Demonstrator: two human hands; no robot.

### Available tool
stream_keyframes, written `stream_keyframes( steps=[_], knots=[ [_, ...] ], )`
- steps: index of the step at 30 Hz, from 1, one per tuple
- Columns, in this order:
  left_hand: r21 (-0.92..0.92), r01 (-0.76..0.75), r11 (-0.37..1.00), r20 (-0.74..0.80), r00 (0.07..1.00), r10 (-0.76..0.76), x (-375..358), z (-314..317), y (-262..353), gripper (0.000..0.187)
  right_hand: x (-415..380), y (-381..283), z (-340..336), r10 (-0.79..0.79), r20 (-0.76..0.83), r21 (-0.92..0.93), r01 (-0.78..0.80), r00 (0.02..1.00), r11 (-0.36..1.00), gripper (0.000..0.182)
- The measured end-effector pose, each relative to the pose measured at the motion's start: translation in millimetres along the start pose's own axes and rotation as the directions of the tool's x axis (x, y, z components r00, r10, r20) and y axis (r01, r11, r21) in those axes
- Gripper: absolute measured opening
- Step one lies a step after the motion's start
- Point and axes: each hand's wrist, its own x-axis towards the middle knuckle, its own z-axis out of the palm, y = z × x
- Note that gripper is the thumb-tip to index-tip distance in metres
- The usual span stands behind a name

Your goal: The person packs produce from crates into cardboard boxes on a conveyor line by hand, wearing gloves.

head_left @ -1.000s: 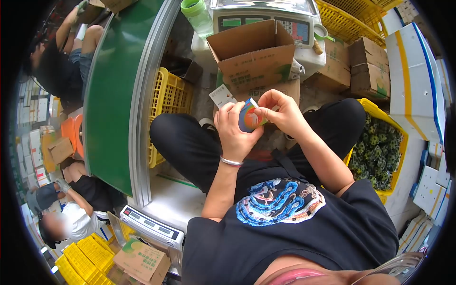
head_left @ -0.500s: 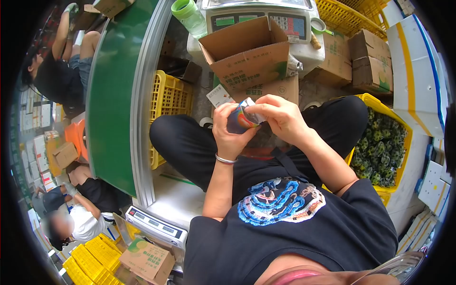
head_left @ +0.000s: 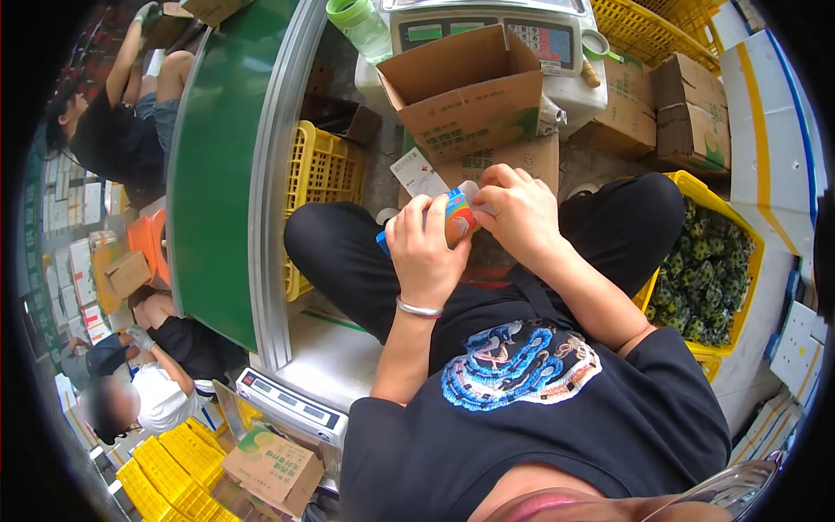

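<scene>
A small printed thing (head_left: 458,217), blue and red and orange, is on the person's side of the open box (head_left: 474,113). The left hand (head_left: 426,248) is wrapped around it, with the fingers bent over its top. The long way of the small printed thing runs on a slant. Its blue end pokes out past the left hand, on the side away from the right hand (head_left: 520,209). Its pale end points toward the right hand and a bit toward the open box.

The left hand is nearer, since it holds the middle. The right hand is just beside the pale end. Its thumb and fingertips are close together there, but one cannot tell if they pinch the edge or only touch it.

A white card (head_left: 417,174) is between the open box and the left hand. The scale (head_left: 539,43) is on the far side of the open box.
</scene>
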Motion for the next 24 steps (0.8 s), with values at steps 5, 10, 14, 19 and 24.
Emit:
stream_keyframes(
  steps=[5,10,14,19,24],
  knots=[
    [0.194,-0.129,0.972,0.162,0.982,0.098,5,-18,11,0.047,2,32,39,0.099,0.316,0.688,-0.3,0.943,0.661,0.018],
    [0.291,-0.227,0.929,0.263,0.953,0.151,3,-10,6,0.051,-8,40,74,0.162,0.677,0.683,-0.695,0.718,0.225,0.022],
    [0.201,-0.153,0.968,0.286,0.954,0.091,7,-20,2,0.062,-10,42,65,0.169,0.664,0.73,-0.681,0.728,0.063,0.018],
    [-0.053,0.1,0.994,0.368,0.927,-0.074,7,-33,-14,0.072,0,47,18,0.151,0.576,0.813,-0.583,0.803,0.0,0.015],
    [-0.274,0.214,0.938,0.409,0.908,-0.088,8,-30,-10,0.072,4,43,-4,0.153,0.529,0.817,-0.549,0.835,0.174,0.015]
  ],
)
